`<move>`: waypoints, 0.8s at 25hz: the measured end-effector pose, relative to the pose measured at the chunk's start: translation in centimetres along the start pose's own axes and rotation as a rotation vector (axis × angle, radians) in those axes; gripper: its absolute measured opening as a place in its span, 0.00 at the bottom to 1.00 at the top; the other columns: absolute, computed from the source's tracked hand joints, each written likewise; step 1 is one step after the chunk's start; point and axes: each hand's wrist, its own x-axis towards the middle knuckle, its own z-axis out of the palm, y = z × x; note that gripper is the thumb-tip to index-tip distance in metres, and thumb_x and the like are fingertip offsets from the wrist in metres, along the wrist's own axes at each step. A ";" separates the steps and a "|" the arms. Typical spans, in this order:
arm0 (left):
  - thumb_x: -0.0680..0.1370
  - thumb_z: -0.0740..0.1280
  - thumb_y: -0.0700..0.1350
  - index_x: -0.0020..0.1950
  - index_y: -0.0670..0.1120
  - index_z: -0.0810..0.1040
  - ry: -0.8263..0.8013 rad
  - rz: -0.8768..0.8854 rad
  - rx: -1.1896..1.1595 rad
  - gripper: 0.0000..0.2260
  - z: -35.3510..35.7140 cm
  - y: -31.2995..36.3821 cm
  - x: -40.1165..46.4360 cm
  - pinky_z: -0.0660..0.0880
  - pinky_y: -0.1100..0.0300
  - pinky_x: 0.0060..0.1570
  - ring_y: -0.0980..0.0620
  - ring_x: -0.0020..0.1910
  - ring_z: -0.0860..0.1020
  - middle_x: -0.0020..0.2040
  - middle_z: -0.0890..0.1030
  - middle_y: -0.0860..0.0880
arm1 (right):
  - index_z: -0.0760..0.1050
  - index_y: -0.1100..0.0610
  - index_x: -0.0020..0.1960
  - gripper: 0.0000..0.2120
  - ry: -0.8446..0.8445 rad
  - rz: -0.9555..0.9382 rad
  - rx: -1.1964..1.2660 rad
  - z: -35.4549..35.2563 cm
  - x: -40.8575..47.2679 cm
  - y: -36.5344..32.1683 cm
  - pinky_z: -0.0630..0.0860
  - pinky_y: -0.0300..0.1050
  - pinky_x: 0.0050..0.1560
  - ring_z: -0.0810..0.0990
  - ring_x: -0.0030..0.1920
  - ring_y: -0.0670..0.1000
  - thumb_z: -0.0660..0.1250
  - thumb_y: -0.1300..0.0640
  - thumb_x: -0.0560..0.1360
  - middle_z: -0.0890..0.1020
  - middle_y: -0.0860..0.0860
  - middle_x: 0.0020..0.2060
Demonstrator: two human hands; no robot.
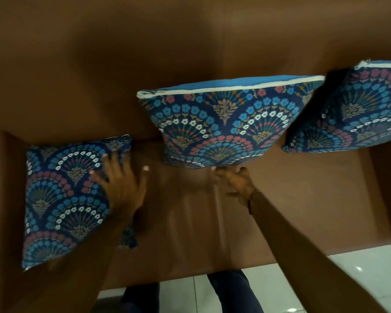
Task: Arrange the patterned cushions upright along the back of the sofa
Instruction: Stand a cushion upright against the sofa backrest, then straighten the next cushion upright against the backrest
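Note:
Three blue cushions with a fan-and-flower pattern are on a brown sofa [190,64]. The left cushion [61,195] lies flat on the seat by the left armrest. My left hand [120,184] hovers over its right edge, fingers spread, holding nothing. The middle cushion [226,125] stands upright against the backrest, zip edge on top. My right hand [235,179] touches its bottom edge, fingers curled; whether it grips the fabric is unclear. The right cushion [357,114] leans upright against the backrest, partly cut off by the frame edge.
The sofa seat [185,222] has a seam down its middle between the two seat pads. White tiled floor [325,279] shows below the seat's front edge. My legs in dark trousers stand close to the sofa front.

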 end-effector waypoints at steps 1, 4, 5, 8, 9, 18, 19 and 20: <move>0.82 0.54 0.65 0.80 0.40 0.64 0.039 -0.088 -0.014 0.36 -1.2 -2.7 0.3 0.48 0.21 0.75 0.30 0.82 0.57 0.81 0.64 0.33 | 0.73 0.53 0.60 0.34 -0.053 0.007 -0.040 2.5 0.0 0.3 0.85 0.57 0.49 0.83 0.56 0.54 0.82 0.42 0.61 0.82 0.54 0.64; 0.82 0.57 0.63 0.82 0.37 0.59 0.105 -0.314 -0.149 0.38 -4.5 -10.3 1.8 0.50 0.27 0.79 0.30 0.83 0.56 0.83 0.59 0.33 | 0.79 0.48 0.64 0.23 -0.343 0.008 -0.134 11.3 -1.8 -0.3 0.85 0.60 0.55 0.83 0.62 0.55 0.78 0.44 0.72 0.83 0.50 0.65; 0.83 0.59 0.63 0.83 0.37 0.58 0.094 -0.348 -0.183 0.38 -5.1 -12.7 2.2 0.51 0.29 0.80 0.31 0.83 0.56 0.84 0.59 0.33 | 0.76 0.46 0.67 0.25 -0.423 0.019 -0.176 14.5 -2.6 -0.6 0.86 0.59 0.53 0.81 0.66 0.56 0.77 0.43 0.73 0.81 0.47 0.66; 0.77 0.63 0.71 0.83 0.41 0.59 0.027 -0.452 -0.388 0.46 -6.7 -19.8 3.5 0.60 0.35 0.79 0.33 0.81 0.63 0.82 0.64 0.36 | 0.65 0.45 0.75 0.43 -0.521 -0.005 -0.290 23.9 -5.0 -1.3 0.87 0.56 0.48 0.79 0.68 0.57 0.80 0.36 0.66 0.76 0.47 0.71; 0.73 0.65 0.75 0.83 0.44 0.61 -0.002 -0.522 -0.516 0.49 -7.3 -21.5 3.8 0.65 0.37 0.78 0.35 0.79 0.68 0.81 0.68 0.38 | 0.65 0.45 0.77 0.47 -0.535 -0.014 -0.322 26.4 -5.4 -1.2 0.86 0.57 0.50 0.79 0.68 0.57 0.81 0.35 0.64 0.76 0.46 0.71; 0.71 0.82 0.40 0.83 0.54 0.58 -0.110 -0.262 -0.975 0.47 -12.4 -25.6 4.4 0.81 0.65 0.59 0.63 0.67 0.77 0.72 0.74 0.56 | 0.73 0.60 0.67 0.38 -0.255 -0.519 -0.025 29.8 -7.6 -1.0 0.85 0.51 0.57 0.86 0.57 0.46 0.83 0.72 0.62 0.85 0.55 0.61; 0.70 0.83 0.39 0.83 0.52 0.57 -0.062 -0.199 -0.964 0.49 -13.0 -25.4 4.9 0.79 0.65 0.63 0.62 0.71 0.75 0.76 0.72 0.54 | 0.69 0.59 0.67 0.39 -0.233 -0.612 -0.010 30.0 -8.3 -2.0 0.84 0.41 0.56 0.85 0.55 0.38 0.80 0.78 0.63 0.83 0.51 0.60; 0.70 0.83 0.40 0.83 0.52 0.56 -0.021 -0.152 -0.958 0.50 -13.4 -25.4 5.6 0.77 0.62 0.68 0.60 0.74 0.74 0.78 0.71 0.52 | 0.67 0.57 0.68 0.41 -0.204 -0.695 -0.015 30.4 -8.4 -3.1 0.83 0.35 0.55 0.84 0.54 0.33 0.79 0.79 0.63 0.81 0.47 0.59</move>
